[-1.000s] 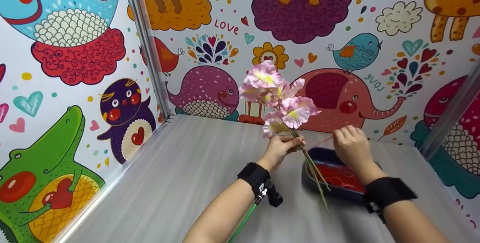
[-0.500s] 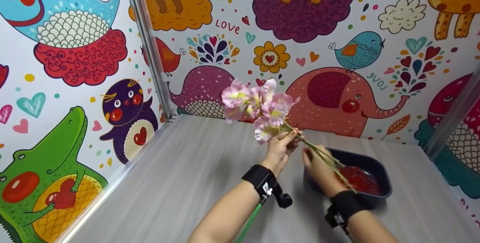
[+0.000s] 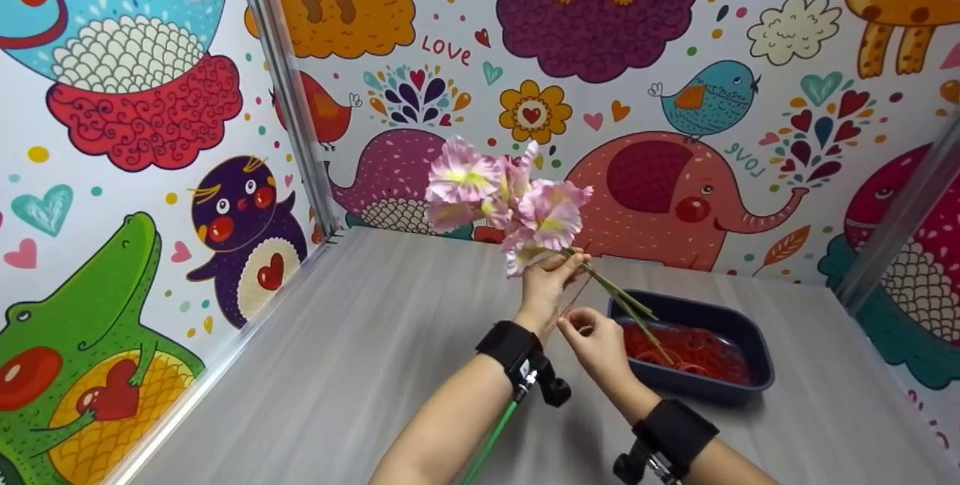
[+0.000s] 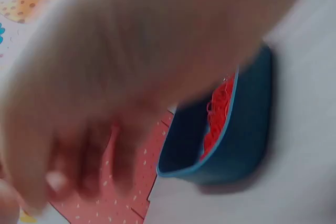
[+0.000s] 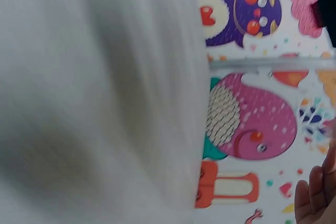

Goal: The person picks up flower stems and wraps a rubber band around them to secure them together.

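Binding step in hand, by the look of it: the left hand grips a bunch of pink artificial flowers by the stems, held up above the grey counter, while the right hand, just below and beside it, pinches what appears to be a thin red rubber band running up toward the stems, with a dark blue tray of red bands close to its right. The next move probably calls for stretching the band and looping it round the stems without letting the bunch splay. The band is too fine to trace, the left wrist view is a blurred hand before the tray, and the right wrist view shows only counter, wall and a few fingertips.
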Action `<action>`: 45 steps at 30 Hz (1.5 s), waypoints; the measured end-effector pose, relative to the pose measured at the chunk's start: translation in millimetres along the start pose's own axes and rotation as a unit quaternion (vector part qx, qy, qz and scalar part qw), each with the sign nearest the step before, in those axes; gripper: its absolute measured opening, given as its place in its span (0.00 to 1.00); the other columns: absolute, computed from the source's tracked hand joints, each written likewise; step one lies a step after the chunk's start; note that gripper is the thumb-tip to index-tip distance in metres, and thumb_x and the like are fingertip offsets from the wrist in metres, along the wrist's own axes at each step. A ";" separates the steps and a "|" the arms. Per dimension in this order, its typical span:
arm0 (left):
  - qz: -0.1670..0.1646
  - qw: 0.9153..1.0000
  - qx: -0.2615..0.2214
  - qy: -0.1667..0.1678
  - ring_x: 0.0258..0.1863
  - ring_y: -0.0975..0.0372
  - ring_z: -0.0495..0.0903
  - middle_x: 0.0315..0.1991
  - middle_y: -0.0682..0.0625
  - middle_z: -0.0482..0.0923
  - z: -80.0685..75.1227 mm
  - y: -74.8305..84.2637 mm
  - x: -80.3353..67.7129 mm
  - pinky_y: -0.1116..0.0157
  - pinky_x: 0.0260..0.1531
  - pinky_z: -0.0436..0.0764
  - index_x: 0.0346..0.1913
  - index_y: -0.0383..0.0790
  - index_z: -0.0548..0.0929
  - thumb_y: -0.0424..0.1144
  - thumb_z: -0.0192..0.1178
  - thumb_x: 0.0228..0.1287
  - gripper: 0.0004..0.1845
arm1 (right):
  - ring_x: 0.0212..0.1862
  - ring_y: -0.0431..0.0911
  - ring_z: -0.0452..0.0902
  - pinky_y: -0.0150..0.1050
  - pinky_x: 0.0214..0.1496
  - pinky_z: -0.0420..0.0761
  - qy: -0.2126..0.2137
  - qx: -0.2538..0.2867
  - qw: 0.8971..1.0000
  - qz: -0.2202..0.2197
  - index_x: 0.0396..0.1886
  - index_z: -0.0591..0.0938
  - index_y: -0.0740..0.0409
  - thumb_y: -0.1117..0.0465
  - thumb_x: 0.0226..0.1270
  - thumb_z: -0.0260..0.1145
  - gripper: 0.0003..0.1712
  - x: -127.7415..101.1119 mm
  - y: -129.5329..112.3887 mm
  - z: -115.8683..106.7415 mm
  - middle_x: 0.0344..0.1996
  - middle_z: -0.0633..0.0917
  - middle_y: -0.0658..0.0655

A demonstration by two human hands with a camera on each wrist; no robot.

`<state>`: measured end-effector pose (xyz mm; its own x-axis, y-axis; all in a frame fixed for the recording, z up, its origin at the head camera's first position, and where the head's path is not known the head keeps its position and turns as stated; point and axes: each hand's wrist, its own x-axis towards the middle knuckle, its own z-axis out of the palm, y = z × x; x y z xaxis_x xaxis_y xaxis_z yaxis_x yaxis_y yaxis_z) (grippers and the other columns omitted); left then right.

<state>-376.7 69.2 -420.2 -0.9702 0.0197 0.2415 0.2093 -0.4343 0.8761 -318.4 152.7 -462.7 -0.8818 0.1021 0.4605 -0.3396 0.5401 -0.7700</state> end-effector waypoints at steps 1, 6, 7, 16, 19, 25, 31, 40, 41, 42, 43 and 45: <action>0.006 1.000 0.014 0.000 0.32 0.66 0.85 0.33 0.47 0.88 -2.0 0.1 0.8 0.70 0.36 0.80 0.42 0.25 0.85 0.30 0.62 0.63 0.09 | 0.25 0.38 0.76 0.30 0.28 0.76 0.004 -0.002 1.000 -0.020 0.26 0.84 0.64 0.66 0.58 0.70 0.05 -1.0 -3.7 -2.4 0.23 0.85 0.57; 0.026 0.997 0.073 -0.002 0.30 0.66 0.84 0.33 0.44 0.88 -8.8 -0.7 3.0 0.70 0.36 0.79 0.41 0.26 0.86 0.31 0.63 0.63 0.10 | 0.24 0.42 0.76 0.29 0.26 0.76 0.065 -0.032 0.984 -0.165 0.24 0.83 0.62 0.70 0.53 0.72 0.04 -0.5 -12.0 -15.3 0.22 0.82 0.54; 0.030 0.996 0.084 -0.003 0.30 0.67 0.84 0.33 0.43 0.88 -9.9 -0.8 3.5 0.70 0.37 0.79 0.40 0.25 0.86 0.31 0.63 0.63 0.10 | 0.24 0.43 0.76 0.29 0.26 0.75 0.080 -0.036 0.977 -0.193 0.24 0.83 0.61 0.71 0.51 0.72 0.05 0.9 -12.4 -18.8 0.22 0.82 0.54; 0.051 0.988 0.145 0.000 0.32 0.67 0.83 0.37 0.35 0.86 -14.1 4.3 2.2 0.69 0.39 0.80 0.40 0.23 0.86 0.30 0.62 0.63 0.10 | 0.31 0.48 0.73 0.36 0.37 0.70 0.167 -0.065 0.940 -0.291 0.26 0.84 0.62 0.73 0.49 0.71 0.05 21.1 -6.3 -63.2 0.23 0.82 0.57; 0.057 0.983 0.173 -0.017 0.36 0.61 0.86 0.38 0.35 0.86 -13.8 6.7 2.5 0.69 0.39 0.81 0.39 0.23 0.86 0.32 0.63 0.63 0.11 | 0.32 0.51 0.72 0.40 0.39 0.67 0.177 -0.084 0.936 -0.292 0.27 0.83 0.64 0.73 0.51 0.70 0.04 26.8 1.2 -78.0 0.24 0.83 0.58; 0.066 0.977 0.201 -0.038 0.38 0.51 0.87 0.37 0.35 0.86 -13.5 16.6 1.8 0.66 0.41 0.83 0.36 0.24 0.87 0.32 0.62 0.62 0.11 | 0.32 0.51 0.70 0.43 0.37 0.63 0.186 -0.147 0.928 -0.288 0.27 0.82 0.63 0.72 0.51 0.70 0.05 23.5 24.3 -98.8 0.23 0.81 0.58; 0.037 0.977 0.203 -0.051 0.36 0.51 0.87 0.34 0.34 0.86 -15.5 25.6 1.1 0.68 0.38 0.84 0.39 0.22 0.86 0.31 0.62 0.63 0.10 | 0.29 0.43 0.66 0.36 0.34 0.59 0.161 -0.146 0.946 -0.239 0.25 0.81 0.62 0.73 0.51 0.71 0.06 7.0 36.7 -97.2 0.19 0.77 0.55; 0.008 0.976 0.220 -0.009 0.26 0.64 0.86 0.32 0.38 0.87 -26.8 27.9 4.6 0.70 0.31 0.81 0.39 0.26 0.87 0.32 0.63 0.64 0.10 | 0.25 0.31 0.63 0.27 0.27 0.65 0.040 -0.029 0.998 -0.045 0.26 0.83 0.60 0.69 0.58 0.70 0.04 -16.1 25.3 -83.4 0.20 0.72 0.45; 0.007 0.977 0.213 -0.009 0.26 0.65 0.85 0.32 0.37 0.87 -27.5 28.1 5.0 0.69 0.32 0.82 0.39 0.25 0.86 0.32 0.62 0.64 0.10 | 0.25 0.32 0.64 0.27 0.27 0.65 0.029 -0.025 0.999 -0.029 0.27 0.83 0.60 0.68 0.59 0.70 0.03 -16.7 23.5 -82.9 0.21 0.72 0.45; 0.006 0.978 0.207 -0.009 0.26 0.65 0.85 0.32 0.37 0.87 -27.9 28.8 5.2 0.68 0.33 0.83 0.39 0.25 0.86 0.32 0.62 0.64 0.10 | 0.24 0.32 0.64 0.27 0.27 0.65 0.020 -0.021 0.999 -0.015 0.27 0.83 0.61 0.68 0.60 0.69 0.03 -17.0 21.5 -82.5 0.21 0.72 0.45; 0.006 0.979 0.205 -0.008 0.25 0.66 0.85 0.32 0.37 0.87 -28.3 29.4 5.6 0.68 0.33 0.83 0.39 0.24 0.86 0.32 0.62 0.64 0.10 | 0.24 0.32 0.64 0.28 0.27 0.65 0.011 -0.015 1.000 -0.003 0.28 0.83 0.61 0.67 0.60 0.69 0.03 -17.2 20.0 -81.9 0.20 0.73 0.45; 0.010 0.977 0.212 -0.006 0.25 0.66 0.84 0.32 0.37 0.87 -28.4 31.3 6.2 0.71 0.30 0.81 0.39 0.24 0.86 0.32 0.62 0.64 0.11 | 0.23 0.33 0.65 0.28 0.26 0.66 -0.002 -0.006 1.000 0.018 0.29 0.83 0.61 0.67 0.61 0.69 0.03 -17.4 17.5 -80.6 0.20 0.74 0.46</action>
<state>-379.5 30.2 -403.1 -0.9644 0.0261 0.2630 0.2625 -0.0230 0.9647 -282.6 227.7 -448.6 -0.8948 0.1175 0.4308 -0.3040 0.5464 -0.7804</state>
